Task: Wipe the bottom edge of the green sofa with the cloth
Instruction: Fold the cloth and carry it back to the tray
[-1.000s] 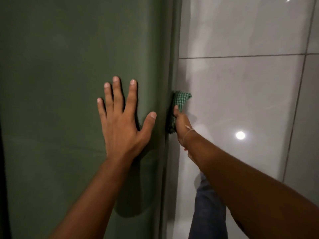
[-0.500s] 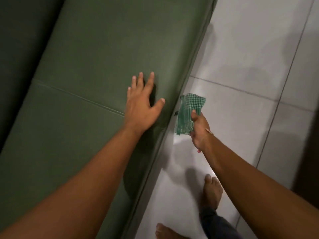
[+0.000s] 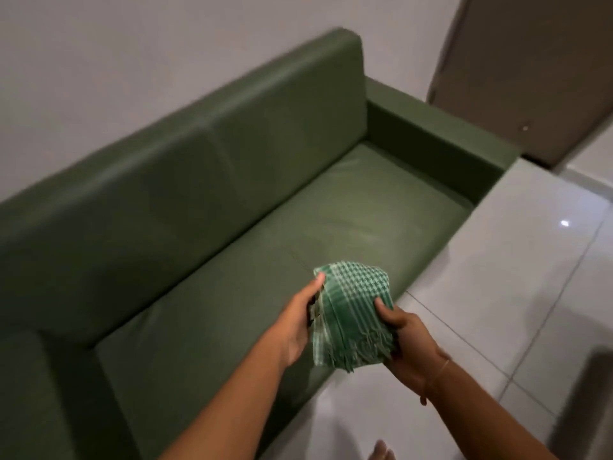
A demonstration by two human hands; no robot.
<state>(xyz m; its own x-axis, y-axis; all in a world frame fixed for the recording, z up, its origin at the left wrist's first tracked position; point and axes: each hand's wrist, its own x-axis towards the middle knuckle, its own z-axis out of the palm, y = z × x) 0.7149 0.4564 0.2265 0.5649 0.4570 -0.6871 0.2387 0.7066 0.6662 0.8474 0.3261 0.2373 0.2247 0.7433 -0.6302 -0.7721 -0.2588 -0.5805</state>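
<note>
The green sofa (image 3: 252, 207) runs from lower left to upper right, its seat, backrest and both armrests in view; its bottom front edge is hidden by the seat from this angle. A folded green-and-white checked cloth (image 3: 353, 313) with a fringed end is held above the seat's front edge. My left hand (image 3: 300, 322) grips its left side and my right hand (image 3: 406, 340) grips its right side, thumb on top.
White glossy floor tiles (image 3: 497, 293) lie right of the sofa. A pale wall (image 3: 132, 78) stands behind the backrest, and a brown door (image 3: 530, 71) beyond the far armrest. Toes of a bare foot (image 3: 381, 454) show at the bottom edge.
The view has risen from close to the sofa's lower edge to high above the seat. My left hand left the seat cushion and now holds the cloth together with my right hand.
</note>
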